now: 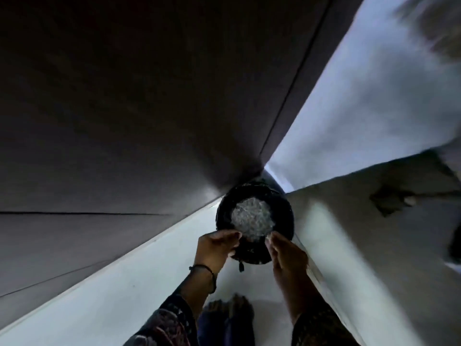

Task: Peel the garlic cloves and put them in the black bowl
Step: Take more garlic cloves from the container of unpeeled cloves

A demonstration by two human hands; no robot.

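**Two hands at the near rim of the black bowl**

Two of your bare hands are raised in front of you at a round black bowl [254, 216], which sits at the centre of the head view. The picture is dim and motion-blurred. A pale, crinkled mass [251, 218] fills the bowl's middle; you cannot tell whether it is garlic skin, cloves or both.

Your left hand [216, 248] reaches the bowl's near-left rim with fingers curled narrow, their tips at the edge of the pale mass. Whether they pinch anything cannot be told. A thin dark cord bracelet [204, 268] circles that wrist, above a dark patterned sleeve [169, 320].

Your right hand [287, 255] meets the near-right rim, fingers extended close together toward the pale mass. Its grip cannot be told either.

Below the bowl, bare feet [228, 310] stand on a pale floor [104, 290]. Dark panelled surfaces [124, 108] fill the upper left.
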